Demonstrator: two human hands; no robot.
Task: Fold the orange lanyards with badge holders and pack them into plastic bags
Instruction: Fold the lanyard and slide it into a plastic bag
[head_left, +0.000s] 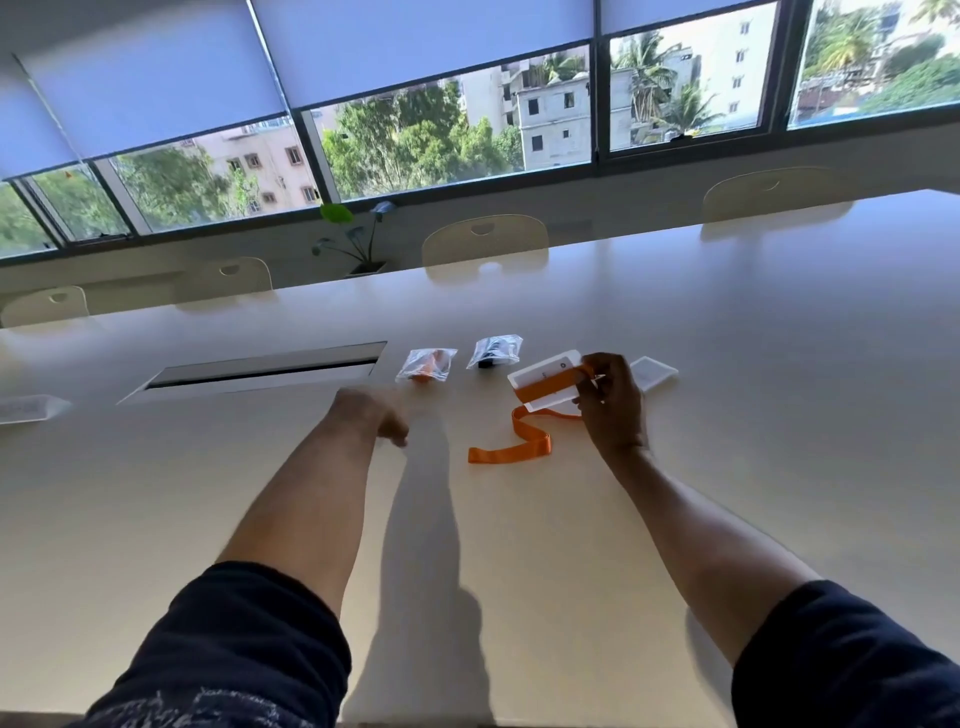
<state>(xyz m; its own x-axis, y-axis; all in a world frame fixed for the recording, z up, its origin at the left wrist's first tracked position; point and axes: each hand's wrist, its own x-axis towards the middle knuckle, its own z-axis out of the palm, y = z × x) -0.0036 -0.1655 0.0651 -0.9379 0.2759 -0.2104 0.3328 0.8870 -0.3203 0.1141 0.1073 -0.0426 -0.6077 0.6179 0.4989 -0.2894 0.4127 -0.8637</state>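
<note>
Here the left hand (371, 415) hovers blurred over the table (727, 364), fingers loosely curled, holding nothing. Toward the far edge lie two filled plastic bags (426, 365). Right of them, the right hand (610, 397) pinches the badge holder (545, 382), its orange lanyard (519, 441) trailing onto the table.

Worktop (727, 338): long, pale cream, smooth surface. A recessed rectangular cable hatch (260, 370) is set into it at left of centre. Lying on it beyond the hatch: a clear bag with orange contents (427, 365), and just beside it a clear bag with dark contents (494, 352). A white card (653, 372) lies flat further right. An orange lanyard strap (511, 447) trails loosely on the surface. A white object (31, 408) sits at the far left edge, unclear.
</note>
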